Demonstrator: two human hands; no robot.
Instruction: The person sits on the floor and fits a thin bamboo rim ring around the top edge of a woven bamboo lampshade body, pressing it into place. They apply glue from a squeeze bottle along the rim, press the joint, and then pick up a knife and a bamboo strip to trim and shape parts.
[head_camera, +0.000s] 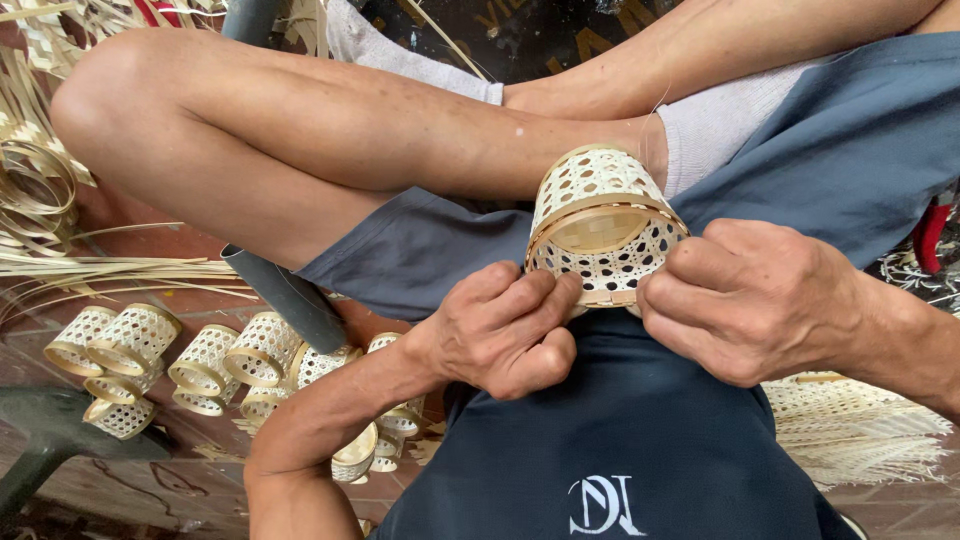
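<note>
Dark navy shirt (white emblem at hem), grey-blue shorts, bare forearms, bare legs.

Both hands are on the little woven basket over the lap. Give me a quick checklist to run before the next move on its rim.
1. Left hand pinching the near rim of the woven basket: ok.
2. Right hand gripping the rim on the other side: ok.
3. Basket braced against the lap, opening turned toward the camera: ok.
4. Rim band seated evenly all round: cannot tell, fingers hide the near part.
5. Loose strip ends near the rim: cannot tell, too fine to see.
6. Finished baskets on the floor lie apart from the hands: ok.
</note>
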